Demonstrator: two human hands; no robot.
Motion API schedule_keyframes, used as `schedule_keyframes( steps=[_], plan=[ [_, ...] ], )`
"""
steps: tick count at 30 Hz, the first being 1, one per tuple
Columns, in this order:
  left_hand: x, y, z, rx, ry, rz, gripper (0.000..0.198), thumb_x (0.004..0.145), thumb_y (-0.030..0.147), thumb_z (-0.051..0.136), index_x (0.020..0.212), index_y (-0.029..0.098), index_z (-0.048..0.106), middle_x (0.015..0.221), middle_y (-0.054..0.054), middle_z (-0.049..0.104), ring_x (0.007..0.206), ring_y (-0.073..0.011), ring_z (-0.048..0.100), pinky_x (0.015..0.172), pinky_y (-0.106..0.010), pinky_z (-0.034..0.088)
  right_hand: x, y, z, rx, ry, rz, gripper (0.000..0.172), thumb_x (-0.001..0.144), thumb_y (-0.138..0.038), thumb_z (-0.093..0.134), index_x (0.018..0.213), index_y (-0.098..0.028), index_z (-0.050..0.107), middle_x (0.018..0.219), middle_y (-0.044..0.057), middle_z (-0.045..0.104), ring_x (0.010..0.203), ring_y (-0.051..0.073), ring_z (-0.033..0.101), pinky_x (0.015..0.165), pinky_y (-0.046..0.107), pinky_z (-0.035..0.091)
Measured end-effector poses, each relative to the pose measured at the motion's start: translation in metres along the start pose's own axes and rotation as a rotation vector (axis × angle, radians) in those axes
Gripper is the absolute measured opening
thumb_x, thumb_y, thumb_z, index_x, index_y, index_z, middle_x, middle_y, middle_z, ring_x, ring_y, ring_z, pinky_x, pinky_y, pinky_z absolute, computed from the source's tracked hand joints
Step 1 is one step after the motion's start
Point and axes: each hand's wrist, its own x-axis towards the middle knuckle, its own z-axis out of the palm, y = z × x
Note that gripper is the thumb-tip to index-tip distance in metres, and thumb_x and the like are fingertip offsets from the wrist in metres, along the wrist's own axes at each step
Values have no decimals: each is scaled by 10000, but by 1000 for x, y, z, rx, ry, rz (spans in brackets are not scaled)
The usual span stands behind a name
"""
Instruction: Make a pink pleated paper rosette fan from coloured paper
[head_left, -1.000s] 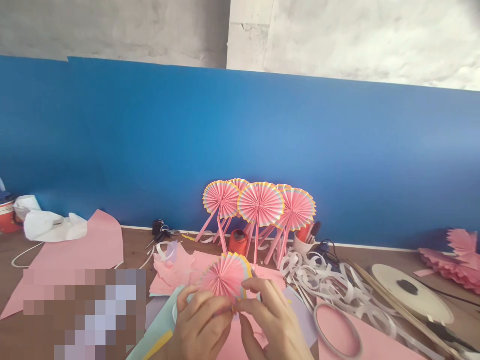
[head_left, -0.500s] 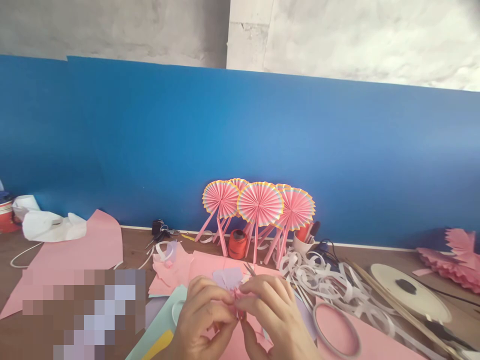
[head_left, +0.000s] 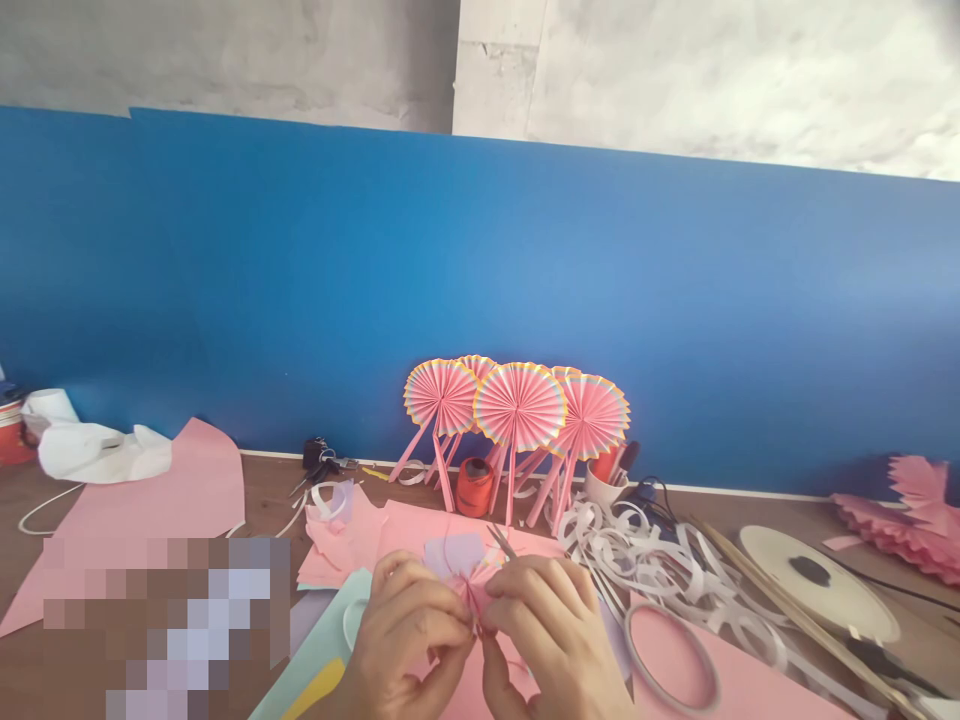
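Both hands meet low in the middle of the head view, fingertips close together. Between them is a small gathered piece of pleated pink paper (head_left: 471, 590), fanning out above the fingers. My left hand (head_left: 412, 635) pinches it from the left with curled fingers. From the right, my right hand (head_left: 544, 630) pinches the same piece. A thin reddish strand loops up just above the fingertips. Pink paper sheets (head_left: 420, 525) and a lilac piece (head_left: 455, 553) lie behind the hands. The tips of scissors (head_left: 501, 541) show beside my right hand.
Several pink pleated fans (head_left: 520, 407) lean against the blue panel (head_left: 480, 250), near a red thread spool (head_left: 475, 487). Curled white strips (head_left: 637, 545), a tape ring (head_left: 673, 658) and a round cream disc (head_left: 817, 582) lie right. A white mask-like item (head_left: 105, 452) lies left.
The gathered pink paper now shows more widely fanned above the fingertips, and the thin strand loops higher. Both hands have stayed in nearly the same place.
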Motion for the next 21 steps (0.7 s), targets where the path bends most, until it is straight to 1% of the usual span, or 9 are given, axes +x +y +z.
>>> schedule_keyframes(
  steps=[4,7,10,12,15,19,21],
  plan=[
    [0,1,-1,46,35,8,230,754,-16,556,747,213,562,673,29,680,602,-124,556,660,-321,411,-7,2,4,22,34,45,187,696,-29,524,748,-207,542,750,-9,638,728,152,589,684,306,367],
    [0,1,-2,97,83,19,255,733,-42,539,751,212,549,682,29,688,590,-121,564,653,-323,413,-11,4,8,57,118,118,193,678,-16,510,731,-201,523,736,-1,617,703,152,574,666,309,357],
    [0,0,-3,131,127,42,273,716,-52,526,773,215,531,712,17,704,617,-129,586,671,-333,422,-11,5,10,99,188,155,183,697,-27,488,735,-205,512,735,7,604,688,156,563,645,311,359],
    [-2,0,-3,140,126,50,277,712,-53,510,768,219,508,726,12,710,636,-136,595,685,-342,425,-10,5,9,109,172,136,193,700,-26,487,750,-209,517,735,8,608,688,159,567,632,306,373],
    [-4,1,-2,146,91,9,272,720,-36,495,754,232,466,724,27,705,642,-135,596,708,-341,423,-6,3,6,83,110,78,218,690,-10,493,766,-211,533,732,5,624,692,158,577,616,295,391],
    [-7,1,1,180,51,-16,213,751,48,554,877,218,536,689,17,674,663,-153,596,726,-336,417,-3,1,5,63,121,44,207,697,-6,495,744,-202,545,717,-2,631,685,144,580,616,284,391],
    [-8,-1,2,203,29,-3,170,773,67,560,851,218,569,681,17,667,666,-154,587,732,-333,401,-4,0,7,58,118,43,198,705,-14,496,739,-202,548,719,-5,633,691,142,582,626,285,391]
  ],
)
